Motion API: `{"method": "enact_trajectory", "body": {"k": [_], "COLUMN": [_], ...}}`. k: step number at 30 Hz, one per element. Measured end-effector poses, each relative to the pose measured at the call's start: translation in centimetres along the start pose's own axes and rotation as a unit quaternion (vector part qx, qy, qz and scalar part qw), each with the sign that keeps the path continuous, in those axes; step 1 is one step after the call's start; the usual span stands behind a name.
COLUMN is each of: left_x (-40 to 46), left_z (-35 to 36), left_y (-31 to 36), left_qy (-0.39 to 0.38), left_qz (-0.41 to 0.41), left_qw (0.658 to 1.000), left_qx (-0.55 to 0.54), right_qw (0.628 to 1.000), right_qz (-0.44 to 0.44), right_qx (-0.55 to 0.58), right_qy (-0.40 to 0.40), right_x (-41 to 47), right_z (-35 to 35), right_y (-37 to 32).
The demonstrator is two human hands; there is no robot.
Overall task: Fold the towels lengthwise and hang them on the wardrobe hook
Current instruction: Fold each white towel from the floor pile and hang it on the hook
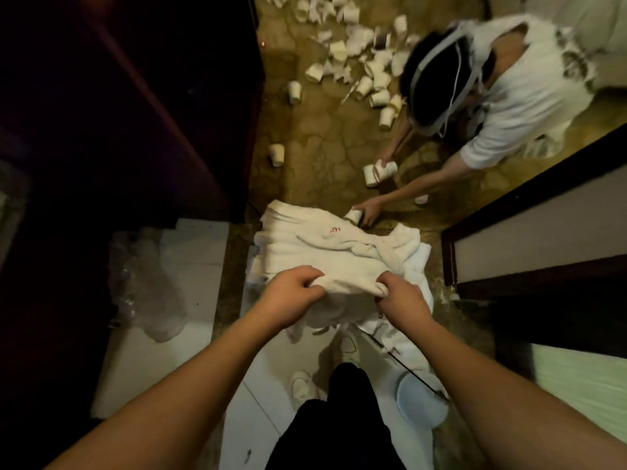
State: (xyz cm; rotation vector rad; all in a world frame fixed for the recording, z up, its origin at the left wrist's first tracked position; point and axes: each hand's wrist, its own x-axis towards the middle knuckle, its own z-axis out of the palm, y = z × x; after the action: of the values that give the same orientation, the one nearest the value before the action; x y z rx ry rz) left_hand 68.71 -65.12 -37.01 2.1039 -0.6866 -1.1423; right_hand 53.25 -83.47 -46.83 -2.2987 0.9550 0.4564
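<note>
The fingers (310,279) of the left hand (288,296) are curled tight over the near edge of a white towel (346,283), and those of the right hand (400,296) are bunched round the same edge just beside them, so both hands grip one hem with a short span of cloth pulled taut between them. That towel lies on top of a rumpled pile of towels (325,239), heaped on a low surface in front of the person's legs; one piece in the pile shows small red stitching. By my reading the step in hand is the taking-up of a single towel from the heap, before any fold is made; no lengthwise crease shows yet. The next move probably calls for lifting the gripped edge clear so the towel parts from the others, then sliding the hands apart to the corners to bring long edge to long edge. The wardrobe hook is not visible; a dark wooden panel (135,113) stands to the left. Beyond the pile another person (492,96) crouches on the patterned floor (322,147) among scattered paper cups (356,62), well apart from the gripping hands.
</note>
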Motion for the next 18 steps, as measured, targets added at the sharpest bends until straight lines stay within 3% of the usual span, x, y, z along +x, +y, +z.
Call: {"method": "enact_trajectory", "body": {"k": [4, 12, 18], "left_x": [-7.2, -18.6, -26.5], "left_z": [-3.6, -6.4, -4.5], "left_y": [3.9, 8.8, 9.5], "left_qy": [0.052, 0.183, 0.241], "left_qz": [0.021, 0.051, 0.089], "left_qw": [0.998, 0.969, 0.947], "left_qx": [-0.039, -0.159, -0.194], "right_qw": [0.999, 0.986, 0.994], "right_qz": [-0.025, 0.013, -0.034], "right_qx": [-0.022, -0.104, -0.002], "right_qy": [0.014, 0.133, 0.103], "right_x": [-4.7, -13.5, -20.6], "right_z": [-6.2, -15.4, -17.5], "right_y": [-3.2, -6.7, -9.1]}}
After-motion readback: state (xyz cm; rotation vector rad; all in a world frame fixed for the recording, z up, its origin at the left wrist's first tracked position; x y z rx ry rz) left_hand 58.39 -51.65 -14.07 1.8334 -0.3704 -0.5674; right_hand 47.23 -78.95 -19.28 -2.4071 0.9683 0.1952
